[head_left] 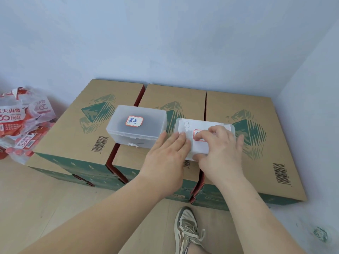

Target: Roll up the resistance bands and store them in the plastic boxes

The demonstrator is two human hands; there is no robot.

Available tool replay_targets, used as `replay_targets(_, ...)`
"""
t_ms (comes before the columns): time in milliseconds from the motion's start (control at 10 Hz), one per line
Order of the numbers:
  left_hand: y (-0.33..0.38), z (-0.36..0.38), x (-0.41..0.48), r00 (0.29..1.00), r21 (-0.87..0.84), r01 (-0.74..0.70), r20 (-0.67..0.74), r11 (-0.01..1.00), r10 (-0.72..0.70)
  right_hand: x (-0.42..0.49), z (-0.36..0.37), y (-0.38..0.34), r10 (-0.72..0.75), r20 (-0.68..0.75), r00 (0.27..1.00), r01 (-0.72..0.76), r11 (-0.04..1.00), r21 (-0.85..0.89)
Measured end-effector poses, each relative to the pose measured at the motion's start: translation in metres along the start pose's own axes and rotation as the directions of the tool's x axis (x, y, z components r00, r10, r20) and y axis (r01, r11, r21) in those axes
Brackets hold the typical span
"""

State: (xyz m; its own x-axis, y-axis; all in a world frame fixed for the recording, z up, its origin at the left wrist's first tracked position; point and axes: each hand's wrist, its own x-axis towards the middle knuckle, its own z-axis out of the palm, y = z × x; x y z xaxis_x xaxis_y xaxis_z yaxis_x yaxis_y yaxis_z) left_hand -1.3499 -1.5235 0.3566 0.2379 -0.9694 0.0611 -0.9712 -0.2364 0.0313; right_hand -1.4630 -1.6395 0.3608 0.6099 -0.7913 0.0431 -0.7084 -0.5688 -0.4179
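Observation:
Two clear plastic boxes stand on cardboard cartons. The left box (136,129) is closed, has a red-edged label on its lid, and a dark shape shows through it. The right box (200,126) looks white inside and carries a partly covered red-edged label. My left hand (166,155) lies flat with straight fingers on the right box's left end. My right hand (220,149) presses on its lid, thumb curled under the near edge and fingers bent over the label. No loose band is in view.
Three cardboard cartons (256,114) side by side form the work surface, against a pale wall and a corner at the right. A pack of red-capped water bottles in plastic wrap (22,121) lies at the left on the floor. My shoe (187,230) stands below.

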Motion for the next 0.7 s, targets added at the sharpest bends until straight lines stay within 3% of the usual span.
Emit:
replay_targets(200, -0.029, -0.016, 0.000, 0.943, 0.004, 0.333, 0.012, 0.943, -0.333, 0.014, 0.009, -0.012, 0.044, 0.022, 0.999, -0.044, 0.999, -0.008)
replay_targets(300, -0.048, -0.011, -0.017, 0.946, 0.037, 0.307, 0.100, 0.951, -0.309, 0.021, 0.014, -0.017, 0.024, 0.042, 0.999, -0.026, 0.998, 0.060)
replay_targets(400, -0.055, -0.013, -0.018, 0.957, -0.027, 0.270, 0.117, 0.962, -0.266, 0.025, 0.015, -0.019, -0.003, 0.048, 0.999, -0.005, 0.988, 0.153)
replay_targets(500, -0.058, -0.016, -0.016, 0.962, -0.097, 0.261, 0.106, 0.960, -0.251, 0.024, 0.015, -0.023, -0.013, 0.054, 0.998, 0.005, 0.991, 0.130)
replay_targets(700, -0.078, -0.020, -0.056, 0.973, -0.186, 0.187, -0.100, 0.965, -0.208, 0.009, 0.012, -0.044, -0.046, 0.016, 0.999, 0.043, 0.987, 0.153)
